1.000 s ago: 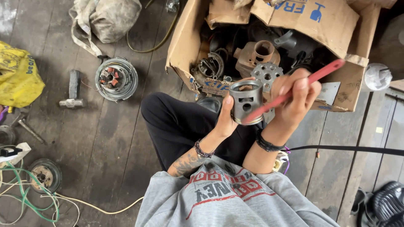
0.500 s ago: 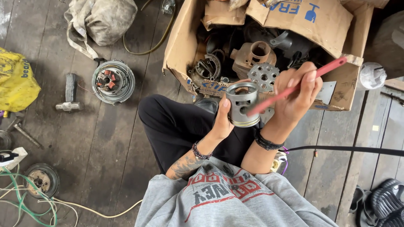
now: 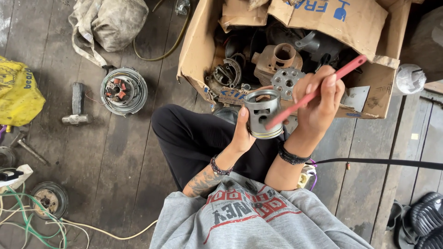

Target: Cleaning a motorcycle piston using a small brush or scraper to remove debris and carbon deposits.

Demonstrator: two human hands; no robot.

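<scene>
My left hand (image 3: 241, 133) grips a grey metal piston (image 3: 262, 113), held upright with its hollow end up, above my lap in black trousers. My right hand (image 3: 318, 103) holds a thin red stick-like tool (image 3: 323, 87) slanted down to the left, its lower tip touching the piston's side opening. Both wrists wear dark bracelets. Behind my hands stands an open cardboard box (image 3: 194, 50) full of rusty engine parts, among them a round perforated metal disc (image 3: 287, 80).
On the wooden plank floor lie a wound stator coil (image 3: 123, 90), a hammer (image 3: 77, 103), a yellow bag (image 3: 18, 92), a dirty cloth sack (image 3: 113, 20), a round part amid green and white wires (image 3: 46, 200), a black cable (image 3: 383, 162) and sandals (image 3: 422, 219).
The view has shifted slightly; my hands with the piston and red tool stay together, with the tool tip still worked against the piston's side.
</scene>
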